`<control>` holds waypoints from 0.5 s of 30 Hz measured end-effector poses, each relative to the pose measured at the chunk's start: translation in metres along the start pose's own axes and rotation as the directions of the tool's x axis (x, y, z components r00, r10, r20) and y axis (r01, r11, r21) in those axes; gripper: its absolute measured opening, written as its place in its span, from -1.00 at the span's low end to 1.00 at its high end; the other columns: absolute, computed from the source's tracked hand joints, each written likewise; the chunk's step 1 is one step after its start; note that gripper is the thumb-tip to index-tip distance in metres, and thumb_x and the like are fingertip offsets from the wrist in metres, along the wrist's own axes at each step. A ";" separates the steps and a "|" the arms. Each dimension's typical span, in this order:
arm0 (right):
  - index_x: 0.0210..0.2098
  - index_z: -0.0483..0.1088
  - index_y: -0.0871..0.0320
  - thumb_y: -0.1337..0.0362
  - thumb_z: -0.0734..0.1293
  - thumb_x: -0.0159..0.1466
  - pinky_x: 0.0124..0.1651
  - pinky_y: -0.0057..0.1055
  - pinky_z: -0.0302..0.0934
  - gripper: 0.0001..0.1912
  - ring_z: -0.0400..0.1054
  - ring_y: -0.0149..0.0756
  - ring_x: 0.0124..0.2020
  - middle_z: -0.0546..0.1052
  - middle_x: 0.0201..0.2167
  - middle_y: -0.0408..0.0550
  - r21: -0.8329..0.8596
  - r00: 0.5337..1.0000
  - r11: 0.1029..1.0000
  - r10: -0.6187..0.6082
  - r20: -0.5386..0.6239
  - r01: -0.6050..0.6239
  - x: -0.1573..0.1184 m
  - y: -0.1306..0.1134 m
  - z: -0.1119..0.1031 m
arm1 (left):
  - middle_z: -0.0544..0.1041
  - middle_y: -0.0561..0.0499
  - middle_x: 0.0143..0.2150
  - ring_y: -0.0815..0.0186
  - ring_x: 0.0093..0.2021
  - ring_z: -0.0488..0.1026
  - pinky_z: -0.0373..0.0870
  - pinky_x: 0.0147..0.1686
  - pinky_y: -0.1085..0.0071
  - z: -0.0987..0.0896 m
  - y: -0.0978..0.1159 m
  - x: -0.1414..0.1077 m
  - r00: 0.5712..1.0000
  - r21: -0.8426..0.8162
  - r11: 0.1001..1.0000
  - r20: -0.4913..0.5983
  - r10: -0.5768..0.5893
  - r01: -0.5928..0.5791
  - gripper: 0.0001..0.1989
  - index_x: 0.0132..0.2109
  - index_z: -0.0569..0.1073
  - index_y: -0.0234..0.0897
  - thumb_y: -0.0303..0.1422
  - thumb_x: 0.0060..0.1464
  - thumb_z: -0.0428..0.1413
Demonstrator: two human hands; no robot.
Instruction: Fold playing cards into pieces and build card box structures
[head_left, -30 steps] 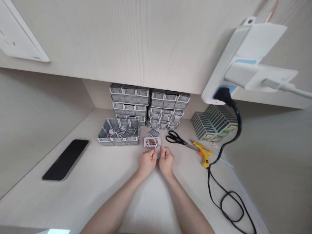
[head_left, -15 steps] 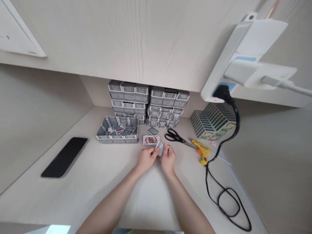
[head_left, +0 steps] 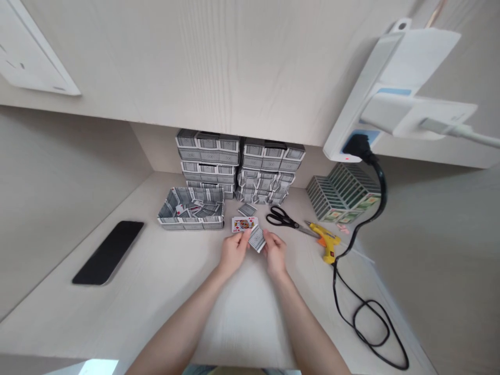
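Note:
Between my hands is a playing card (head_left: pixel 257 239) with its grey patterned back facing up and its edges folded. My left hand (head_left: pixel 234 252) pinches its left side, and my right hand (head_left: pixel 275 252) pinches the right side. Just beyond the fingers lies a pile of playing cards (head_left: pixel 242 224), face up with a red-suited court card on top. A grey-backed card piece (head_left: pixel 247 209) rests behind that pile. To the left stands an open box made of cards (head_left: pixel 191 226), with loose folded cards inside.
Stacked card boxes (head_left: pixel 209 155) stand against the back wall. Black-handled scissors (head_left: pixel 282 217) and a yellow glue gun (head_left: pixel 327 240) lie to the right, its black cable (head_left: pixel 365 302) looping forward. Green-striped stacks (head_left: pixel 332 198) stand behind. A phone (head_left: pixel 109 253) lies at left; a power strip (head_left: pixel 375 99) hangs above.
My hands have moved slightly apart, and more of the card's patterned back shows between them. The whole view has shifted slightly.

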State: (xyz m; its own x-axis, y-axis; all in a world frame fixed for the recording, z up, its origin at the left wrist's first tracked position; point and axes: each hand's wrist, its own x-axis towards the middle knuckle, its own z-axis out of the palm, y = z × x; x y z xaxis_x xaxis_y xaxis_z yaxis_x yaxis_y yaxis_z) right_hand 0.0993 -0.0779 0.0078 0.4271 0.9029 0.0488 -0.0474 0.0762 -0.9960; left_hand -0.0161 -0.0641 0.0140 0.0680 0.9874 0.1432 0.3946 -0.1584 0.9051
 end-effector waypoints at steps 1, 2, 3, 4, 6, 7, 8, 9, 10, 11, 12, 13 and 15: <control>-0.59 0.27 0.21 0.04 0.23 0.11 -0.65 -0.53 0.02 -0.65 0.11 -0.48 -0.71 0.28 -0.73 -0.21 0.092 0.998 0.994 0.062 0.033 -0.065 0.002 0.000 0.000 | 0.23 0.12 -0.73 0.46 -0.67 0.20 0.12 -0.59 0.54 -0.002 0.000 0.001 1.000 -0.062 0.998 -0.021 -0.023 0.021 -0.51 -0.56 0.30 -0.31 -0.06 0.10 -0.23; -0.56 0.29 0.21 0.05 0.26 0.09 -0.64 -0.53 0.04 -0.67 0.13 -0.48 -0.71 0.32 -0.70 -0.20 0.173 0.990 0.977 0.116 0.081 -0.128 0.003 0.000 0.000 | 0.25 0.12 -0.72 0.45 -0.67 0.20 0.14 -0.59 0.53 -0.003 0.000 0.002 0.998 -0.106 0.994 -0.047 -0.038 0.032 -0.50 -0.52 0.31 -0.31 -0.06 0.11 -0.27; -0.50 0.32 0.22 0.06 0.28 0.07 -0.62 -0.52 0.08 -0.69 0.18 -0.47 -0.69 0.37 -0.65 -0.16 0.231 0.978 0.956 0.154 0.139 -0.183 0.003 0.000 0.001 | 0.27 0.11 -0.69 0.45 -0.67 0.22 0.16 -0.59 0.53 -0.006 0.000 0.003 0.996 -0.125 0.992 -0.081 -0.042 0.032 -0.50 -0.48 0.33 -0.31 -0.08 0.13 -0.30; -0.42 0.35 0.22 0.06 0.30 0.05 -0.59 -0.50 0.13 -0.69 0.23 -0.45 -0.65 0.43 -0.57 -0.11 0.260 0.967 0.941 0.172 0.188 -0.218 0.004 0.000 0.002 | 0.31 0.09 -0.65 0.44 -0.64 0.24 0.18 -0.57 0.53 -0.008 0.000 0.005 0.992 -0.116 0.993 -0.118 -0.035 0.021 -0.52 -0.44 0.33 -0.31 -0.10 0.14 -0.31; -0.22 0.34 0.23 0.06 0.31 0.03 -0.51 -0.44 0.21 -0.58 0.32 -0.39 -0.56 0.48 -0.41 -0.01 0.267 0.951 0.931 0.183 0.248 -0.248 0.003 0.000 0.003 | 0.38 0.05 -0.55 0.42 -0.55 0.31 0.24 -0.50 0.51 -0.013 0.001 0.007 0.984 -0.007 1.000 -0.176 0.014 -0.016 -0.58 -0.37 0.34 -0.30 -0.15 0.15 -0.28; -0.16 0.32 0.23 0.06 0.31 0.03 -0.50 -0.42 0.23 -0.54 0.33 -0.38 -0.55 0.48 -0.38 0.01 0.251 0.954 0.939 0.176 0.241 -0.237 0.003 0.001 0.004 | 0.41 0.03 -0.48 0.40 -0.49 0.34 0.27 -0.44 0.50 -0.016 0.002 0.008 0.981 0.077 0.996 -0.187 0.055 -0.041 -0.63 -0.35 0.35 -0.29 -0.17 0.15 -0.24; -0.14 0.31 0.24 0.05 0.30 0.04 -0.51 -0.42 0.22 -0.52 0.32 -0.39 -0.58 0.48 -0.39 0.00 0.224 0.964 0.952 0.161 0.212 -0.209 0.003 0.002 0.005 | 0.42 0.00 -0.40 0.38 -0.43 0.36 0.29 -0.37 0.48 -0.017 0.002 0.009 0.977 0.170 0.983 -0.185 0.105 -0.074 -0.68 -0.32 0.36 -0.28 -0.20 0.13 -0.20; -0.15 0.32 0.26 0.05 0.28 0.05 -0.54 -0.44 0.21 -0.53 0.29 -0.41 -0.61 0.48 -0.42 -0.01 0.184 0.976 0.969 0.137 0.167 -0.167 0.003 0.004 0.005 | 0.42 -0.03 -0.32 0.35 -0.35 0.38 0.30 -0.29 0.44 -0.018 0.002 0.010 0.972 0.259 0.959 -0.172 0.161 -0.113 -0.73 -0.29 0.37 -0.27 -0.23 0.12 -0.15; -0.18 0.33 0.27 0.05 0.26 0.07 -0.57 -0.46 0.18 -0.55 0.25 -0.44 -0.65 0.47 -0.46 -0.04 0.135 0.988 0.984 0.103 0.116 -0.118 0.004 0.006 0.005 | 0.42 -0.05 -0.24 0.31 -0.26 0.38 0.29 -0.21 0.41 -0.019 0.002 0.011 0.965 0.339 0.927 -0.144 0.218 -0.159 -0.78 -0.25 0.38 -0.26 -0.27 0.09 -0.10; -0.21 0.34 0.28 0.05 0.24 0.08 -0.60 -0.48 0.14 -0.57 0.21 -0.46 -0.67 0.46 -0.50 -0.06 0.078 0.996 0.995 0.063 0.069 -0.069 0.005 0.008 0.004 | 0.40 -0.08 -0.16 0.27 -0.15 0.35 0.27 -0.12 0.36 -0.018 0.002 0.011 0.956 0.403 0.891 -0.108 0.273 -0.209 -0.80 -0.20 0.38 -0.25 -0.31 0.06 -0.06; -0.24 0.36 0.29 0.06 0.22 0.10 -0.61 -0.49 0.11 -0.59 0.18 -0.47 -0.69 0.44 -0.54 -0.08 0.019 0.999 1.000 0.022 0.027 -0.022 0.006 0.010 0.003 | 0.37 -0.09 -0.07 0.22 -0.04 0.29 0.22 -0.03 0.32 -0.018 0.001 0.012 0.946 0.452 0.854 -0.064 0.318 -0.257 -0.76 -0.13 0.36 -0.25 -0.34 0.03 -0.03; -0.26 0.36 0.30 0.06 0.20 0.12 -0.61 -0.49 0.10 -0.60 0.16 -0.46 -0.69 0.43 -0.56 -0.09 -0.037 1.000 0.999 -0.017 -0.009 0.017 0.007 0.012 0.001 | 0.32 -0.11 0.01 0.18 0.06 0.21 0.16 0.04 0.28 -0.016 -0.001 0.012 0.936 0.486 0.821 -0.017 0.351 -0.299 -0.68 -0.05 0.32 -0.26 -0.36 0.00 0.00; -0.26 0.36 0.30 0.08 0.17 0.14 -0.56 -0.47 0.12 -0.61 0.19 -0.43 -0.64 0.42 -0.58 -0.10 -0.129 0.994 0.988 -0.091 -0.068 0.081 0.008 0.016 -0.002 | 0.20 -0.12 0.14 0.13 0.18 0.04 0.06 0.12 0.21 -0.012 -0.005 0.012 0.924 0.525 0.774 0.070 0.376 -0.354 -0.52 0.09 0.21 -0.30 -0.37 -0.02 0.02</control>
State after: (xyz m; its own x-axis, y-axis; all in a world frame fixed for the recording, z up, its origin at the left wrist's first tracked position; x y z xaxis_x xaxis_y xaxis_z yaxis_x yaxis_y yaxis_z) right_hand 0.1041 -0.0699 -0.0081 0.4905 0.8611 0.1337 0.1041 0.0944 -0.9901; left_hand -0.0285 -0.0512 0.0165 0.2749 0.8525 0.4446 0.7627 -0.4750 0.4390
